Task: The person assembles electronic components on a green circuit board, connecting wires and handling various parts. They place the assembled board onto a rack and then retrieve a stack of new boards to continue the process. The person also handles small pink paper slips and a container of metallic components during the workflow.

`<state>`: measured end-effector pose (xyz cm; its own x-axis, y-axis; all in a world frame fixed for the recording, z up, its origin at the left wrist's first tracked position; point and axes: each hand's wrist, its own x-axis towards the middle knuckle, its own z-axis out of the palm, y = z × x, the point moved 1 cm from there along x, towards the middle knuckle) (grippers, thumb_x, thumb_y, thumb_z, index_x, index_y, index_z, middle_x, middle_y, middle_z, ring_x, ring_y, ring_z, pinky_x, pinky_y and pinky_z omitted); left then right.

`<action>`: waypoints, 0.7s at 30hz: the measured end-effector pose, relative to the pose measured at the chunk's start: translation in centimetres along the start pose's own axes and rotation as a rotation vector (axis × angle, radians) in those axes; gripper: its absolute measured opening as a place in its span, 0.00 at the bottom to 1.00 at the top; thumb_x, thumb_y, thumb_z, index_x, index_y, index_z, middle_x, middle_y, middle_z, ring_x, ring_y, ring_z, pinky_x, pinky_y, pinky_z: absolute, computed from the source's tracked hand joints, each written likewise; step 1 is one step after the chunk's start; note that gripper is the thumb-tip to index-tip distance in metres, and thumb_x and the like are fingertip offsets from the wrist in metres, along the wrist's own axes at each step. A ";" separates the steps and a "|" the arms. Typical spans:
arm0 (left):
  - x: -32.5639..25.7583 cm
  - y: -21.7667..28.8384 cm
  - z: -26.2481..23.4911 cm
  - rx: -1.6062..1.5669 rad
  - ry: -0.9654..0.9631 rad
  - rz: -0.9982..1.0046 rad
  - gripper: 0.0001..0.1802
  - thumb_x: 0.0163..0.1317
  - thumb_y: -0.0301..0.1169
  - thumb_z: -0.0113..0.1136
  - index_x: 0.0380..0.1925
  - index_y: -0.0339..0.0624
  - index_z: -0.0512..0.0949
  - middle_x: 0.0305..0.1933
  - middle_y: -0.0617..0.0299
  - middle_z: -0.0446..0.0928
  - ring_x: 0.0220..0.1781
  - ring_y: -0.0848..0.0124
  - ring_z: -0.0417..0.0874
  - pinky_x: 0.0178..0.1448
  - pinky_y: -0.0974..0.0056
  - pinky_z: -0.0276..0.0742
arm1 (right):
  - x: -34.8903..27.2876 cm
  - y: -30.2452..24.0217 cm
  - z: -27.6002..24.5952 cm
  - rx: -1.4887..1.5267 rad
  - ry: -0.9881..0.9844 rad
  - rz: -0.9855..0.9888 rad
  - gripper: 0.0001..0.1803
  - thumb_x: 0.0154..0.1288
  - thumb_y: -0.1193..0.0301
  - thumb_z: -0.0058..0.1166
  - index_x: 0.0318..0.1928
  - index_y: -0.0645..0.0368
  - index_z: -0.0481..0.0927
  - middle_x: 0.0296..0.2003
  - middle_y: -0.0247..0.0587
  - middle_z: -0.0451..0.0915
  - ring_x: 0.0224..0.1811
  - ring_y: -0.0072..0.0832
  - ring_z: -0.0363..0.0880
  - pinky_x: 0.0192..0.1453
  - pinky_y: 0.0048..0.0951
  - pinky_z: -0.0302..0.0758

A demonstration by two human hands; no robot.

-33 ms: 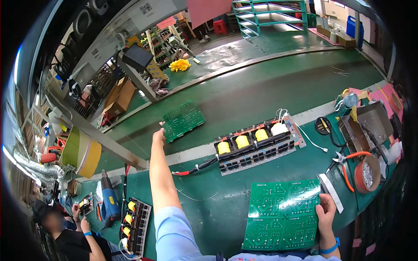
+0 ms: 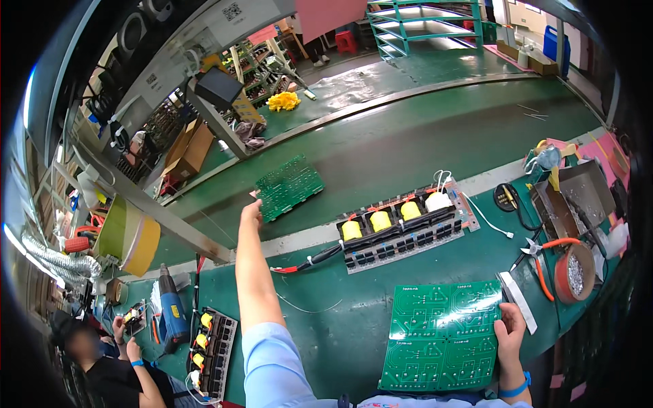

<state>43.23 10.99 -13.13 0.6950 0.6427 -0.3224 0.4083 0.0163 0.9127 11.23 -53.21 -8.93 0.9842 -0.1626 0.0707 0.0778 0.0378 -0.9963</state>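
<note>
Green laminate engages both your hands at once. Your right grip (image 2: 511,331) is closed on the right edge of the near board (image 2: 442,338), with the thumb on the face turned up to you. That board sits in front of your body at the near side of the tabletop (image 2: 326,347); whether it rests there or is held just above, I cannot tell.

Your left forearm (image 2: 260,285) stretches across the pale rail (image 2: 500,175), and your left grip (image 2: 251,212) is at the left edge of the far board (image 2: 291,188), which is over the green surface (image 2: 408,143) beyond the rail. Whether those fingers pinch the edge or merely touch it, I cannot tell.

The step in hand looks like tending two boards together: one steadied close in, the other handled at full reach. As I judge it, the next move calls for a decided left hand, with either a firm edge hold or a clean release. Your forearm needs care too, since the cable (image 2: 325,255) of the module (image 2: 408,228) ends just beside it. On the right, keep to the board's edge, off its solder points, and mind the white strip (image 2: 520,302) just beside it.
</note>
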 end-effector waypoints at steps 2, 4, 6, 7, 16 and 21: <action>-0.4 0.1 -0.1 0.055 -0.055 -0.132 0.09 0.55 0.37 0.54 0.23 0.44 0.73 0.19 0.64 0.72 0.13 0.71 0.67 0.18 0.58 0.66 | 0.2 0.1 -0.1 0.000 -0.021 0.002 0.17 0.49 0.81 0.45 0.44 0.67 0.67 0.36 0.36 0.67 0.37 0.21 0.67 0.43 0.20 0.64; -1.3 -0.5 3.0 -0.357 -0.009 0.049 0.14 0.49 0.30 0.59 0.34 0.33 0.74 0.30 0.56 0.74 0.27 0.66 0.75 0.31 0.61 0.72 | 0.3 0.5 -0.5 -0.019 0.008 0.003 0.17 0.50 0.81 0.45 0.44 0.67 0.67 0.37 0.37 0.67 0.38 0.21 0.67 0.44 0.21 0.64; 2.1 -1.3 -1.8 -0.273 0.139 0.164 0.15 0.50 0.29 0.58 0.37 0.31 0.74 0.38 0.52 0.74 0.38 0.62 0.76 0.41 0.59 0.71 | 0.8 1.2 0.1 -0.029 -0.072 -0.024 0.17 0.53 0.79 0.42 0.46 0.67 0.65 0.38 0.39 0.69 0.41 0.23 0.68 0.48 0.21 0.63; 0.6 -1.2 0.6 -0.379 0.019 0.152 0.14 0.51 0.29 0.55 0.37 0.31 0.73 0.37 0.52 0.74 0.38 0.62 0.75 0.41 0.59 0.72 | 0.7 1.6 -0.1 -0.064 -0.044 -0.038 0.17 0.54 0.80 0.41 0.47 0.67 0.65 0.41 0.40 0.69 0.44 0.24 0.67 0.51 0.23 0.62; -4.9 1.8 8.7 -0.752 -0.011 0.223 0.12 0.62 0.34 0.43 0.40 0.38 0.68 0.32 0.59 0.73 0.31 0.66 0.76 0.35 0.59 0.73 | -0.4 0.2 0.1 -0.192 -0.032 0.071 0.17 0.60 0.76 0.44 0.51 0.65 0.66 0.50 0.44 0.67 0.53 0.29 0.63 0.58 0.28 0.59; -5.6 3.5 10.5 -0.465 0.169 0.184 0.13 0.60 0.34 0.45 0.39 0.36 0.68 0.31 0.59 0.72 0.29 0.66 0.75 0.29 0.59 0.72 | -0.3 -0.6 0.4 -0.242 -0.111 0.076 0.18 0.60 0.74 0.44 0.52 0.66 0.65 0.50 0.44 0.67 0.54 0.30 0.63 0.59 0.30 0.58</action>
<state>46.96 -0.64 -10.77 0.6099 0.7807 -0.1361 -0.0443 0.2051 0.9777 10.98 -52.81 -8.34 0.9982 -0.0585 -0.0128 -0.0239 -0.1930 -0.9809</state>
